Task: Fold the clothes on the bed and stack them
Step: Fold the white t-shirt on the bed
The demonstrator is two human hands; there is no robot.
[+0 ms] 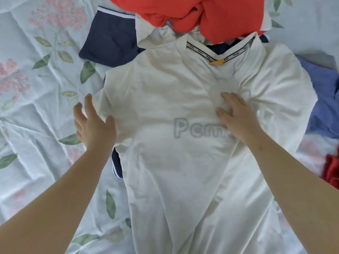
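Note:
A white T-shirt (165, 99) lies spread flat on the bed, its collar pointing away from me and grey lettering showing through the chest. My right hand (236, 116) presses flat on the chest, fingers straight, covering the end of the lettering. My left hand (93, 123) is at the shirt's left sleeve edge with fingers spread and relaxed, the thumb touching the cloth. Neither hand grips anything.
An orange-red garment (211, 13) is heaped past the collar. A navy piece with white stripes (110, 39) lies at the upper left, and more navy cloth (116, 165) pokes out under the shirt. Blue cloth (322, 99) and red cloth (332, 173) sit at the right. The floral bedsheet (36, 88) lies underneath.

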